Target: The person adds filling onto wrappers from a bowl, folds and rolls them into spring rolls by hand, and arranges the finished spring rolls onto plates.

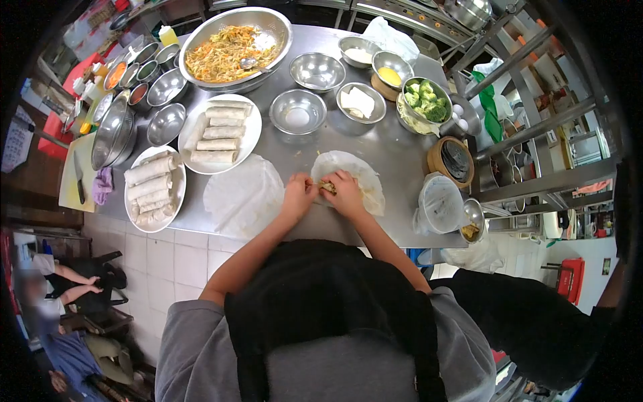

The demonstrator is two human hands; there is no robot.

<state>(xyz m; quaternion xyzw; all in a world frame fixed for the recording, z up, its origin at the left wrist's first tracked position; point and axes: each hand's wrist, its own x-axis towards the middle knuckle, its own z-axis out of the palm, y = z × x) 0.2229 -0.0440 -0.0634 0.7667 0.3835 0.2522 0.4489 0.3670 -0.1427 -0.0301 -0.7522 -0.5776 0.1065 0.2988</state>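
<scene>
A round, thin spring roll wrapper [365, 175] lies on the steel table in front of me. On its left part sits a small clump of noodle and vegetable filling [327, 187], partly covered by my fingers. My left hand [301, 191] is closed at the wrapper's left edge, fingertips together beside the filling. Curled over the filling from the right is my right hand [344, 195]. What lies under the fingers is hidden. A stack of wrappers [244, 193] rests left of my left hand. Two white plates hold rolled spring rolls [218, 144] and more spring rolls [151, 191].
A large colander [284, 33] of noodle filling with a spoon stands at the back. Steel bowls [298, 112] line the middle, beside broccoli [425, 99] and eggs [459, 119]. A lined tub [441, 204] is at right. A knife [79, 177] lies far left. People sit lower left.
</scene>
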